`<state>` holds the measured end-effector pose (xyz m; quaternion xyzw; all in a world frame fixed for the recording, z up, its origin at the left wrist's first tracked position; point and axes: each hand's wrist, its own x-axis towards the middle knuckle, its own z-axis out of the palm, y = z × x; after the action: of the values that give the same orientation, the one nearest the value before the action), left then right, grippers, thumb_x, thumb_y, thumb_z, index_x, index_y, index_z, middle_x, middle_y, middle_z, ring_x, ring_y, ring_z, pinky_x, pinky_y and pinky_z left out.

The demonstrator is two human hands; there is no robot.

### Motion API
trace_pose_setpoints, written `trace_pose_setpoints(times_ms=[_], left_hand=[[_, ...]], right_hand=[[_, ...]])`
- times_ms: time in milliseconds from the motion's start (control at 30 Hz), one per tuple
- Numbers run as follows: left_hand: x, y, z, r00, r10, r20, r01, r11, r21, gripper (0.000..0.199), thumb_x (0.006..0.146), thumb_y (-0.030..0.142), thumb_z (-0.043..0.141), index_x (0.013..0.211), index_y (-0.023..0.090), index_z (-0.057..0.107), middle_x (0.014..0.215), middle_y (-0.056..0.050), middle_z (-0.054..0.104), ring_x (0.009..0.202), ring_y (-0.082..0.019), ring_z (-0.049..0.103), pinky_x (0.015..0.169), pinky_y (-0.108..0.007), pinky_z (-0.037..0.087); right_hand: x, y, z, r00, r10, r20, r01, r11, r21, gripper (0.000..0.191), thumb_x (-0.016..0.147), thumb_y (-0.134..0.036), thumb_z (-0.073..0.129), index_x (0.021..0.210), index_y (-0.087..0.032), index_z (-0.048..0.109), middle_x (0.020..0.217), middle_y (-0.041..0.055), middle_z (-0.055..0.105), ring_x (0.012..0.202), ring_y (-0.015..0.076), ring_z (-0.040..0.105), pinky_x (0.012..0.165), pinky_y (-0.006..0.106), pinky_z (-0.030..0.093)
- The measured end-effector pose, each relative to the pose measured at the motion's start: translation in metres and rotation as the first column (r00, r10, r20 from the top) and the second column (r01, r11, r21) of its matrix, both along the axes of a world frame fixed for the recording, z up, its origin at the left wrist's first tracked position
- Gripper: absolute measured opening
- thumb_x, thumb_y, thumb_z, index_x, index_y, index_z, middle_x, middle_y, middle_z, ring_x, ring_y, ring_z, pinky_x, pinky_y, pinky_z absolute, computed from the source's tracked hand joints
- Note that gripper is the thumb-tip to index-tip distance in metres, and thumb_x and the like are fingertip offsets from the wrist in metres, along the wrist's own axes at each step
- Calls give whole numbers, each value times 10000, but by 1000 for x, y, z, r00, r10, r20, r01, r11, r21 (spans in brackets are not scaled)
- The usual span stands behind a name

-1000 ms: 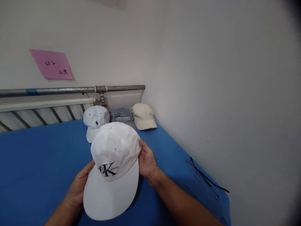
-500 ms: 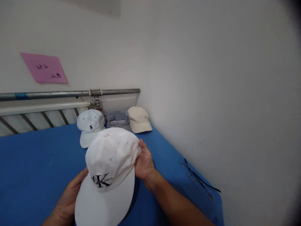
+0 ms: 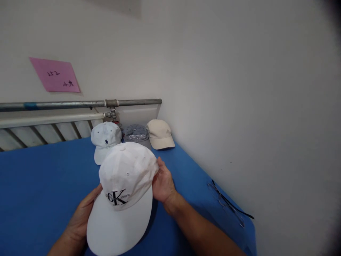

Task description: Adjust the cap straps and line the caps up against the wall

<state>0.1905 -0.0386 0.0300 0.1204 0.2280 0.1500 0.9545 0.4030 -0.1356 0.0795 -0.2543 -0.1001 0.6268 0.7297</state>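
Note:
A white cap with black "CK" lettering is held up between both hands, its brim toward me. My left hand grips its left side near the brim, with the fingertips hidden behind it. At the cap's right rear edge, my right hand is closed on the fabric, the other fingers partly hidden. Behind it on the blue surface sit a pale cap with a small dark emblem, a grey-blue cap with white script, and a beige cap.
Eyeglasses lie near the right edge, by the wall. A metal pipe and a radiator run along the back left. A pink note hangs on the wall above.
The view has shifted slightly, so the background caps, note and glasses appear a little further right. Both hands still hold the white cap, nearly unmoved.

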Motion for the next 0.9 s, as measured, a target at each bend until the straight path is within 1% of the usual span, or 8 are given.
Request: trace_pose_setpoints(times_ms=[67, 167, 367, 500, 600, 700, 800, 900], left_hand=[[2, -2, 3, 998, 38, -58, -38, 999, -2, 392, 908, 188, 550, 1280, 134, 658, 976, -136, 772, 1015, -345, 702, 1000, -496, 495], [3, -2, 5, 994, 34, -106, -36, 999, -18, 411, 916, 211, 539, 1307, 125, 634, 956, -139, 774, 1005, -343, 706, 994, -491, 500], [2, -1, 6, 997, -49, -58, 48, 999, -13, 432, 916, 246, 538, 1323, 127, 619, 966, -141, 772, 1006, -344, 705, 1008, -497, 485], [3, -3, 10, 997, -59, -57, 57, 998, -29, 428, 925, 274, 534, 1314, 122, 626, 982, -144, 770, 999, -346, 708, 1005, -503, 488], [3, -4, 12, 998, -43, -53, 41, 999, -26, 413, 939, 280, 524, 1315, 144, 629, 981, -131, 772, 991, -338, 712, 999, -502, 494], [3, -4, 10, 998, -2, -58, 0, 1000, -31, 396, 942, 264, 519, 1291, 129, 648, 973, -141, 771, 986, -340, 713, 1001, -501, 494], [3, -5, 9, 997, 39, -72, -42, 998, -40, 373, 929, 241, 529, 1242, 107, 682, 975, -157, 767, 984, -350, 711, 1007, -501, 490], [5, -7, 12, 996, 56, -75, -59, 998, -29, 362, 939, 238, 501, 1214, 114, 701, 980, -134, 769, 999, -357, 702, 1006, -513, 484]], right_hand=[[1, 0, 1, 1000, -7, -14, 6, 1000, -30, 465, 873, -560, 469, 1028, -193, 711, 999, 68, 768, 1108, 275, 658, 988, 458, 475], [2, 1, 1, 999, 20, -30, -22, 998, -65, 536, 874, -611, 452, 1056, -175, 705, 1000, 83, 767, 1090, 284, 665, 981, 471, 478], [1, -2, 4, 998, 55, -23, -57, 993, -101, 614, 887, -656, 388, 1121, -171, 682, 1033, 98, 756, 1111, 290, 653, 990, 488, 466], [1, -5, 7, 994, 104, 42, -102, 993, -50, 663, 857, -709, 381, 1145, -188, 673, 1089, 113, 738, 1143, 297, 633, 989, 501, 454], [2, -4, 5, 992, 114, 60, -112, 993, -34, 657, 844, -727, 380, 1113, -212, 686, 1096, 103, 736, 1137, 297, 633, 977, 492, 461], [1, -3, 2, 994, 102, 36, -100, 994, -36, 638, 868, -708, 355, 1088, -213, 692, 1050, 83, 748, 1105, 296, 646, 957, 488, 475], [0, -3, 0, 991, 129, 23, -129, 991, -18, 630, 867, -702, 384, 1111, -203, 683, 1015, 75, 756, 1075, 294, 657, 951, 486, 481], [1, -3, 2, 994, 107, 36, -107, 994, -11, 634, 856, -705, 413, 1126, -195, 677, 1004, 76, 759, 1059, 290, 664, 947, 474, 482]])
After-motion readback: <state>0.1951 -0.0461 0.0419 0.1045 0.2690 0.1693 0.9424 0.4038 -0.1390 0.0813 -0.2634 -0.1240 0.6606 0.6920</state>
